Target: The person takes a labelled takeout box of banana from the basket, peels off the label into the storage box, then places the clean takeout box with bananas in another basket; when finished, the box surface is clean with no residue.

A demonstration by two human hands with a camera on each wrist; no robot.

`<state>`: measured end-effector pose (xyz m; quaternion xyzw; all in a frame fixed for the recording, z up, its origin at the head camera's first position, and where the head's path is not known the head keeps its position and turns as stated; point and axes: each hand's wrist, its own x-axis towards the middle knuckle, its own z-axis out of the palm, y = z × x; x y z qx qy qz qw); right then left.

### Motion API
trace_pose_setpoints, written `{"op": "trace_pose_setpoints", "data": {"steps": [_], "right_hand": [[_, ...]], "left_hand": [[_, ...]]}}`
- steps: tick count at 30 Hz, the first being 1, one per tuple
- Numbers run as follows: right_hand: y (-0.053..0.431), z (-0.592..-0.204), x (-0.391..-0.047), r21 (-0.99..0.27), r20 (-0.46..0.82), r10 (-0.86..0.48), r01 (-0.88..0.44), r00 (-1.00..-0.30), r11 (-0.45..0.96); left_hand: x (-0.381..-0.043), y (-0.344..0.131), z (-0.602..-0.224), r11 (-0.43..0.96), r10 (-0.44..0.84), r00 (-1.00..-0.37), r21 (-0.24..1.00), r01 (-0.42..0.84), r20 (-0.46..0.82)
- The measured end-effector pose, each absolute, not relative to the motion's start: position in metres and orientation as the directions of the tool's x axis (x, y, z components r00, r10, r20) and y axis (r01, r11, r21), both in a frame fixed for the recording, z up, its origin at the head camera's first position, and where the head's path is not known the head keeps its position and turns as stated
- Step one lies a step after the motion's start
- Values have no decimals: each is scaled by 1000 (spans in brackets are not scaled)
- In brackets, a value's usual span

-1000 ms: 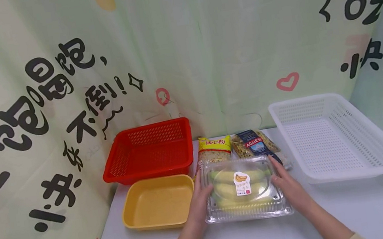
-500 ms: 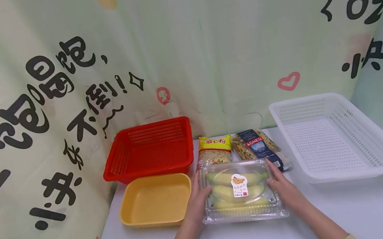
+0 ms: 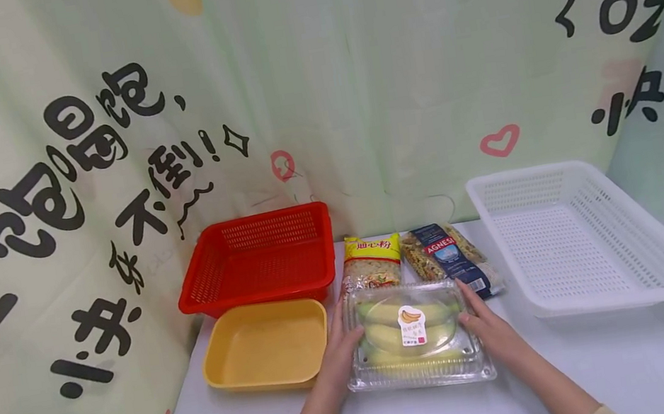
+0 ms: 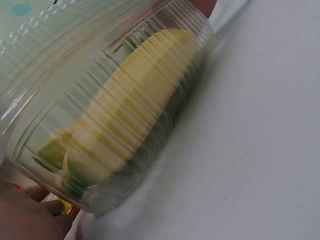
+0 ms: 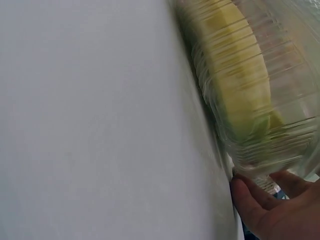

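A clear plastic box (image 3: 422,381) with several bananas (image 4: 130,100) inside sits on the white table, its ribbed lower side close against the surface in both wrist views. A white label (image 3: 412,327) with a banana picture is on its lid. My left hand (image 3: 339,350) grips the box's left side, thumb at the lid's edge. On the opposite side my right hand (image 3: 495,331) holds it likewise, with fingers (image 5: 260,200) low by the box's corner.
Behind the box lie a yellow-topped pasta bag (image 3: 372,269) and a blue-labelled AGNESI bag (image 3: 450,254). A yellow tray (image 3: 265,346) and a red basket (image 3: 260,268) stand left; a white basket (image 3: 560,251) stands right. A printed curtain (image 3: 391,84) hangs behind.
The box, held in both hands, has come lower and slightly left, toward the person. More of the bags behind it shows. The yellow tray has shifted a little left.
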<state>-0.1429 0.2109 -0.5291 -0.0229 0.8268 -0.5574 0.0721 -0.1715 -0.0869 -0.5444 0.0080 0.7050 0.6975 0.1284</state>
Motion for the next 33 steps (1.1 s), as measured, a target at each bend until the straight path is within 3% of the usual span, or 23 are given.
{"op": "trace_pose_setpoints", "data": {"steps": [17,24,33], "right_hand": [[212,-535,-142,-904,-91,-91,43,-992,426],[212,-535,-141,-896,-68,-84,24,-994,444],[214,-519,-138,-824,-73,-12,53,-997,564]], "left_hand": [[-169,-87,-557,-178,286,-952,971,-159,-104],[-167,-87,-561,-186,289,-952,970,-154,-96],[-166,-88,-563,-133,258,-962,982,-131,-94]]}}
